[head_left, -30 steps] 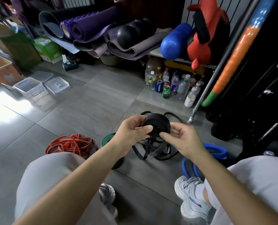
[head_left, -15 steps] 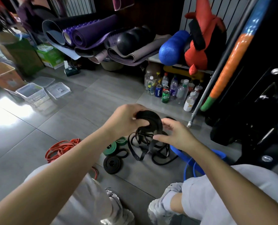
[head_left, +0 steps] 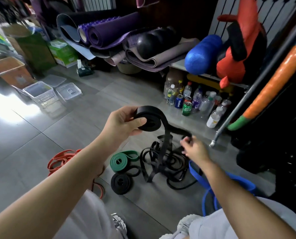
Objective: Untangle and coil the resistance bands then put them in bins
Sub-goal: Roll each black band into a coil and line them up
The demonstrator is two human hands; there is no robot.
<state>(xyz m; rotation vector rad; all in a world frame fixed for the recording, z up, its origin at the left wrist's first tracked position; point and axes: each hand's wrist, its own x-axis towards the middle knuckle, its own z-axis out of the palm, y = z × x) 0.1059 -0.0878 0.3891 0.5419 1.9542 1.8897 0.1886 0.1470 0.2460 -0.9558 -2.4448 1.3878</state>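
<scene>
My left hand (head_left: 122, 124) grips a partly rolled black band coil (head_left: 150, 119), held up over the floor. Its loose tail runs right and down into a tangled pile of black bands (head_left: 162, 164). My right hand (head_left: 193, 149), blurred, pinches that tail near its bend. On the floor lie a coiled green band (head_left: 122, 160), a coiled black band (head_left: 121, 182), loose red bands (head_left: 60, 160) at left and blue bands (head_left: 230, 183) at right. Clear plastic bins (head_left: 40, 94) stand far left.
Rolled mats (head_left: 109, 30), a blue roller (head_left: 202, 54) and a red stuffed toy (head_left: 237, 49) fill the back shelf. Bottles and cans (head_left: 192, 102) stand on the floor below. A metal pole (head_left: 233, 114) leans at right. An orange bin (head_left: 10, 71) stands far left. My knees fill the bottom.
My left hand lifted the coil up and left. My right hand came off the coil and dropped lower right along the tail. The camera view rose.
</scene>
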